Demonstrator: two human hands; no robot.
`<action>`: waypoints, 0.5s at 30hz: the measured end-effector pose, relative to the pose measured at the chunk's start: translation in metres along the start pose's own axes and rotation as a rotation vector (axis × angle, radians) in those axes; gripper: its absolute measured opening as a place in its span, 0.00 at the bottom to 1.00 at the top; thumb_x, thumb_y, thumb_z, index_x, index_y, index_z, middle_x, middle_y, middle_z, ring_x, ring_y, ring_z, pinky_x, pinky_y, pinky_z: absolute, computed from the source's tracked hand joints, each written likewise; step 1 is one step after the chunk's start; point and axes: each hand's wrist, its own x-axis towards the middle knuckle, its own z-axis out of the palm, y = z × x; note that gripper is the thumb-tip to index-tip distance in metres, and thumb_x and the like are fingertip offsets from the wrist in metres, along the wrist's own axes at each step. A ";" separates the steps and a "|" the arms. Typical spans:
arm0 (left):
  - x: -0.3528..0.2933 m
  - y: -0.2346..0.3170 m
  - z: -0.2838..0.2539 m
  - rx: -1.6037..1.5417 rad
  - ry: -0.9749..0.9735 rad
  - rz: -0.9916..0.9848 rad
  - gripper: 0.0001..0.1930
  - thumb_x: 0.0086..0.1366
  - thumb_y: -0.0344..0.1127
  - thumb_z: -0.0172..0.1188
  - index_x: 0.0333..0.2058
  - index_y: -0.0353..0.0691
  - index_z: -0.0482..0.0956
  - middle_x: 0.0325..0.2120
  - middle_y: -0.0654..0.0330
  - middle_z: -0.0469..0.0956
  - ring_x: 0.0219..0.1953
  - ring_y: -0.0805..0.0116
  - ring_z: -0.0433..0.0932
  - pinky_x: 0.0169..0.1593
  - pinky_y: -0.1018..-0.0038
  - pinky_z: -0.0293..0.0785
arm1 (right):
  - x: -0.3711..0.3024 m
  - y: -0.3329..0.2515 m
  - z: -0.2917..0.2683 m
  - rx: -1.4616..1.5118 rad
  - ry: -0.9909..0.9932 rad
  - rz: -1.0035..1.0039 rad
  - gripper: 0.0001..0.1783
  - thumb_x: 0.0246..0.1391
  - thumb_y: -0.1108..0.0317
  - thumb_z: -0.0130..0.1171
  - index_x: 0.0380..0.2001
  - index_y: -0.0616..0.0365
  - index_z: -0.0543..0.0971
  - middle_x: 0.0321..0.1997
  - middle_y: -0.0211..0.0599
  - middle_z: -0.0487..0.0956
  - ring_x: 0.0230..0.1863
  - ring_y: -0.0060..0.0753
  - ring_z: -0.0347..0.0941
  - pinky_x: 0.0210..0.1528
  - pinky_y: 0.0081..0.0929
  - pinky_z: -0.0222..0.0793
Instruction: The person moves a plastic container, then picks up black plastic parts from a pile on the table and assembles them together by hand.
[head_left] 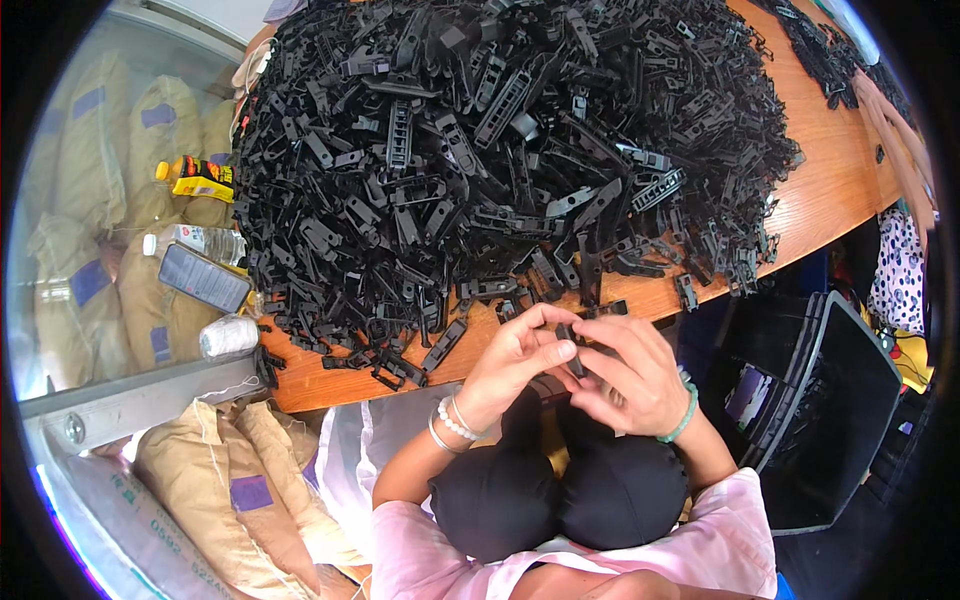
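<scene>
Just off the table's near edge, my left hand (517, 362) pinches a small black plastic part (573, 362) between thumb and fingers. My right hand (640, 375) grips the same part from the other side, its fingers curled around it. The fingers hide much of its shape. Beyond my hands, a large heap of black plastic parts (400, 220) covers most of the wooden table (830, 190). Long narrow pieces, some with ladder-like slots, are mixed together in it. A few loose parts lie at the heap's near edge, close to my fingers.
On the left are a phone (204, 278), a clear bottle (215, 242), a yellow bottle (200, 178) and a white roll (229, 337). Tan sacks (215, 480) stand below. A black bin (835, 420) sits at right. Another person's arm (893, 140) reaches in at the far right.
</scene>
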 end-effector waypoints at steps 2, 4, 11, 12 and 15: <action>0.000 -0.003 -0.002 0.103 -0.008 -0.006 0.13 0.63 0.29 0.56 0.44 0.32 0.68 0.32 0.55 0.78 0.32 0.68 0.80 0.37 0.75 0.77 | -0.012 0.002 0.003 0.122 0.048 0.056 0.21 0.33 0.68 0.69 0.35 0.61 0.77 0.43 0.41 0.75 0.39 0.44 0.73 0.38 0.34 0.69; -0.002 -0.006 0.002 0.237 0.001 0.005 0.13 0.63 0.29 0.57 0.45 0.31 0.68 0.31 0.56 0.79 0.31 0.69 0.80 0.37 0.76 0.76 | -0.024 0.004 0.003 0.123 0.100 0.118 0.15 0.35 0.73 0.67 0.31 0.63 0.78 0.40 0.42 0.76 0.37 0.41 0.74 0.35 0.32 0.70; -0.001 -0.003 -0.004 1.186 0.301 0.546 0.07 0.54 0.22 0.61 0.34 0.34 0.77 0.26 0.58 0.76 0.24 0.70 0.76 0.27 0.75 0.72 | -0.055 0.010 0.014 0.545 0.146 0.588 0.09 0.43 0.80 0.62 0.32 0.68 0.79 0.33 0.42 0.79 0.31 0.31 0.76 0.33 0.22 0.71; 0.004 0.000 -0.005 1.278 0.324 0.679 0.08 0.53 0.21 0.60 0.33 0.34 0.77 0.26 0.57 0.76 0.23 0.67 0.76 0.27 0.74 0.72 | -0.053 0.010 0.015 0.562 0.168 0.609 0.08 0.43 0.79 0.63 0.31 0.68 0.79 0.31 0.42 0.79 0.30 0.29 0.75 0.32 0.21 0.70; 0.018 0.004 0.002 1.381 0.343 0.842 0.08 0.52 0.20 0.60 0.32 0.35 0.76 0.26 0.58 0.73 0.23 0.61 0.76 0.26 0.71 0.71 | -0.056 0.015 0.021 0.602 0.144 0.682 0.07 0.43 0.79 0.63 0.29 0.68 0.79 0.32 0.41 0.79 0.29 0.27 0.74 0.31 0.21 0.68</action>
